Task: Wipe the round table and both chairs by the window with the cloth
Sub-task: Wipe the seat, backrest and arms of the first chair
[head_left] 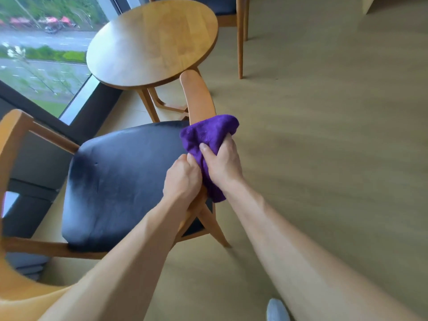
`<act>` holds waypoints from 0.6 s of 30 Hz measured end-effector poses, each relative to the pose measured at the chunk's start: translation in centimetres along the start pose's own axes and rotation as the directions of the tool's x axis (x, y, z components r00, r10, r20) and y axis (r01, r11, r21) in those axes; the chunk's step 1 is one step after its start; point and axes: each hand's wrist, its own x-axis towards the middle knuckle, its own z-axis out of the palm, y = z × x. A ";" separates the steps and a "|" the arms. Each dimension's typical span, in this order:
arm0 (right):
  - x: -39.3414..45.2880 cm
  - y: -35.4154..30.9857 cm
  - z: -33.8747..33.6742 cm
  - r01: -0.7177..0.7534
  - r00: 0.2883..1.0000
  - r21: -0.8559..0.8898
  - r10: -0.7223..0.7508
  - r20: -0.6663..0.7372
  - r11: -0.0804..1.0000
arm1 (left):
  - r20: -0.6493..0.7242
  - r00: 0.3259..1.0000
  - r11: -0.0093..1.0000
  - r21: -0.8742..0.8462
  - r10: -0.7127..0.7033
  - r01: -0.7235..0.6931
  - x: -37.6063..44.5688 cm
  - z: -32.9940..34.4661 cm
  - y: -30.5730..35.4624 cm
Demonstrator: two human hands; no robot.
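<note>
A purple cloth (208, 134) is wrapped over the right armrest (196, 96) of the near wooden chair, whose dark seat cushion (120, 181) fills the middle of the view. My right hand (223, 164) is closed on the cloth from the right side. My left hand (181, 179) grips the same armrest just behind the cloth, its fingers touching the fabric. The round wooden table (152, 40) stands beyond the chair by the window. A second chair (240, 38) is partly visible behind the table at the top edge.
A large window (39, 54) with a dark frame runs along the left. Light wood-look floor (324, 112) stretches to the right. The near chair's curved backrest (11, 144) is at the lower left. A grey sock (276, 309) shows at the bottom.
</note>
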 end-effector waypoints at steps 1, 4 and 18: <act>-0.5 0.4 0.1 0.006 1.000 0.032 -0.006 0.000 0.999 | -0.035 0.999 1.000 -0.014 0.010 -0.010 0.5 0.2 0.4; 0.1 0.6 -0.1 0.034 0.999 0.053 -0.034 0.009 0.998 | -0.108 0.994 0.999 -0.002 0.032 -0.033 0.3 0.5 0.5; 11.8 -3.7 -0.1 0.130 0.988 -0.264 -0.101 0.118 0.956 | -0.151 0.988 0.996 0.089 0.008 0.005 0.2 1.0 0.5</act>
